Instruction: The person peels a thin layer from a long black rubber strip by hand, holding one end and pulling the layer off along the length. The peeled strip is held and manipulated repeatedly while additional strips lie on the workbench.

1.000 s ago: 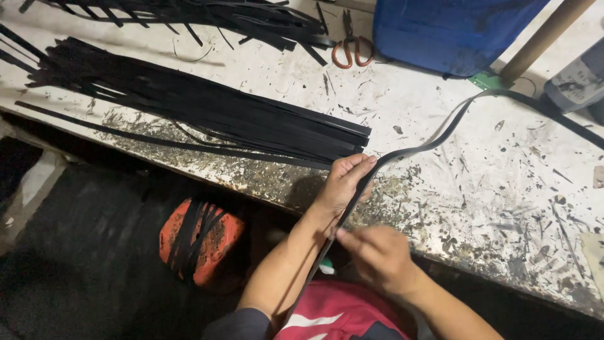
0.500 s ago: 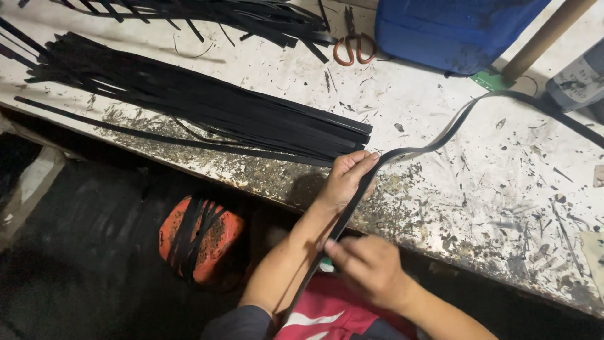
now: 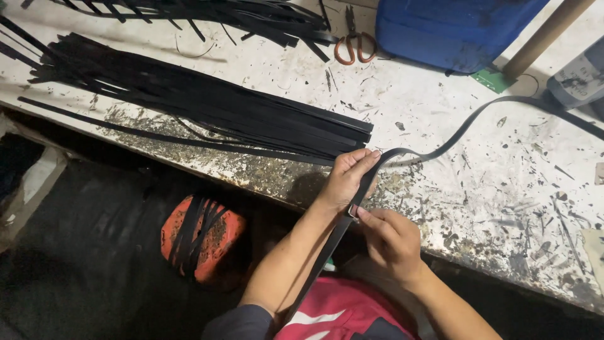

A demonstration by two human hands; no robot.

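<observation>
My left hand [image 3: 346, 179] grips a long black strap [image 3: 440, 143] at the front edge of the stained white workbench [image 3: 440, 201]. The strap runs from my lap up through that hand and curves away across the bench to the right. My right hand [image 3: 390, 238] pinches the same strap just below the left hand, where a small metal piece [image 3: 352, 211] shows between the fingers. A large bundle of cut black strips [image 3: 201, 107] lies on the bench to the left of my hands.
More black strips [image 3: 233, 16] and orange-handled scissors [image 3: 353, 45] lie at the back. A blue container [image 3: 453, 28], a cardboard tube [image 3: 544, 38] and a green piece [image 3: 494, 80] stand at the back right. An orange stool [image 3: 201, 236] draped with strips sits under the bench.
My right hand has moved up along the strap and now meets my left hand. The left hand has stayed at the bench edge.
</observation>
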